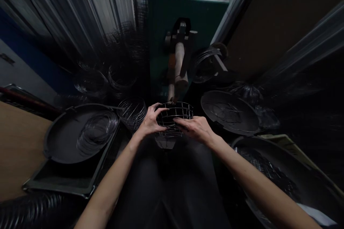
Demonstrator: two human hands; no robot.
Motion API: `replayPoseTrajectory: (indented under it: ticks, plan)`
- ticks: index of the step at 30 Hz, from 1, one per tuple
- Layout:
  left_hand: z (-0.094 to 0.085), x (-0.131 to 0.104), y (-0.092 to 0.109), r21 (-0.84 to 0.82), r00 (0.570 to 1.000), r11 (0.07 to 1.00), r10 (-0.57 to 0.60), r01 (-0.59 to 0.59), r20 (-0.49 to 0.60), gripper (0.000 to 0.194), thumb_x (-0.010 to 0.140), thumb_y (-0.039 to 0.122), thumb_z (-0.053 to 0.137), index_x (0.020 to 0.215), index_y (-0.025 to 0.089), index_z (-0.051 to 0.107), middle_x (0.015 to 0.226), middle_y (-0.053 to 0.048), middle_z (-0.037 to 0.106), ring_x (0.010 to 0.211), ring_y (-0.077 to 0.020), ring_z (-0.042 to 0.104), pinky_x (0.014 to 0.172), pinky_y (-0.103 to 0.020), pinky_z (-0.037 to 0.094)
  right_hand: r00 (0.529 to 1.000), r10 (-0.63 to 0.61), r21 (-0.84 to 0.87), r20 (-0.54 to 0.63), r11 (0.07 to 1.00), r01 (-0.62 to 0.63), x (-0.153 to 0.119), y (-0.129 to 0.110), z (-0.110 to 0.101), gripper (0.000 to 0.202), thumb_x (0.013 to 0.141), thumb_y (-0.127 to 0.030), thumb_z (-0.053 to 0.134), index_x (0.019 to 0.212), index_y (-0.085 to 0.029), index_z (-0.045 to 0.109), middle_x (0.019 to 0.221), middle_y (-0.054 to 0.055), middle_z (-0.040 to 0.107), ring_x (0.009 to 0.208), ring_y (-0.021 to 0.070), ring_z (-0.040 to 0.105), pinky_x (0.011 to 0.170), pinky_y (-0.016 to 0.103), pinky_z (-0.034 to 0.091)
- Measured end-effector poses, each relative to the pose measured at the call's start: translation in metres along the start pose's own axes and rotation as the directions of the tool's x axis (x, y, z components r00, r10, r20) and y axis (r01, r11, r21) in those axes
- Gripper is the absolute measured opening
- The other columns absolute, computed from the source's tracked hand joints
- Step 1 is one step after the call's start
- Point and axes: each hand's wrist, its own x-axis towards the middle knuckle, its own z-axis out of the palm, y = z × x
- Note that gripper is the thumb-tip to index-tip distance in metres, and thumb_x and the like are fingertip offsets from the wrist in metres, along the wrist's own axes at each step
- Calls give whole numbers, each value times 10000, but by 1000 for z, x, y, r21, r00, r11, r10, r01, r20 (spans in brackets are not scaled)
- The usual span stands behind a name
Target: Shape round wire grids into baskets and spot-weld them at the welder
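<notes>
A round wire basket (pixel 185 111) of crossed metal wires is held between my hands, right below the tip of a machine's electrode arm (pixel 180 62). On its left side, my left hand (pixel 152 121) grips the basket, thumb low and fingers curled over the upper wires. My right hand (pixel 195 127) is closed at the basket's right front, fingertips pressed together over its inside. Whether a small wire piece sits in those fingertips is too dark to make out. The basket's rear rim seems to meet the electrode tip.
To the left, a dark round tray (pixel 64 139) holds wire rings (pixel 99 128); another wire basket (pixel 132 112) stands beside my left hand. At the right are a shallow tray (pixel 228 111) with thin wires and a larger tray (pixel 303 164) with metal pieces. A green machine (pixel 158 18) stands ahead.
</notes>
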Motion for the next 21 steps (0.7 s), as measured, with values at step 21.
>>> replayPoseTrajectory:
  ticks: [21]
  plan:
    - [-12,23,-5,-87,998,994,-62,65,30,766,519,380,857,1219,245,576,1317,-105,450,1288,-290,422,1104,-464,358,990,118,9,-74,993,-118,9,4,-1,264,953,-313,537,1194,-306,644,1054,-12,703,737,142,661,562,229,389]
